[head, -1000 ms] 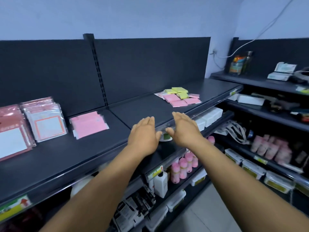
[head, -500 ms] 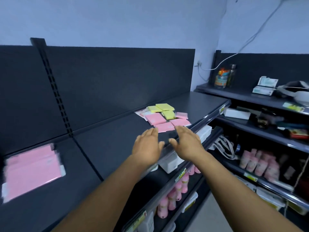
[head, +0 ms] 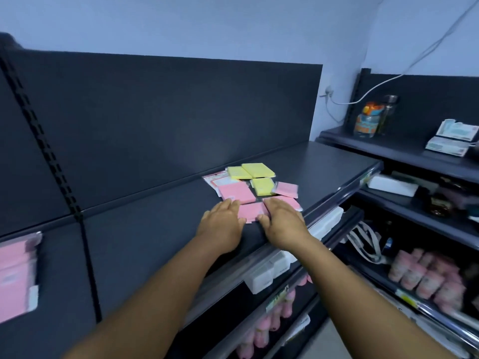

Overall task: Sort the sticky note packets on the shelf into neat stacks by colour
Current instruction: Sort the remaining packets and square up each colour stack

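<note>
— Pink and yellow packets (head: pixel 255 189) all in a jumble on that dark shelf (head: pixel 160 229), and now both hands are right on them. A second ago they hung over the front lip of the shelf, short of the pile and well to its left.

— So the reach is done?

— It looks so. The left hand (head: pixel 223 224) lies at the near left edge of the heap, its fingers (head: pixel 229 204) straight and close together, tips at the border of the big pink packet (head: pixel 237 193). The right hand (head: pixel 283 224) lies flat over the nearest pink packets, with its thumb at the corner of the front pink packet (head: pixel 251 212) between the two hands.

— Holding anything?

— No. Nothing is pinched or lifted that I can see. Both hands are flat and relaxed, touching or all but touching; I cannot tell how hard they press.

— And the sorting itself?

— Not begun, I judge. The three yellow packets (head: pixel 258 171) sit at the back of the heap, one of them overlapping another, and the pink ones lie scattered in front and to the right, some overlapping, with a clear-wrapped one (head: pixel 215 178) at the back left. No tidy stack of either colour yet. I would guess the pinks in front get gathered first, since they are under the hands.
</note>
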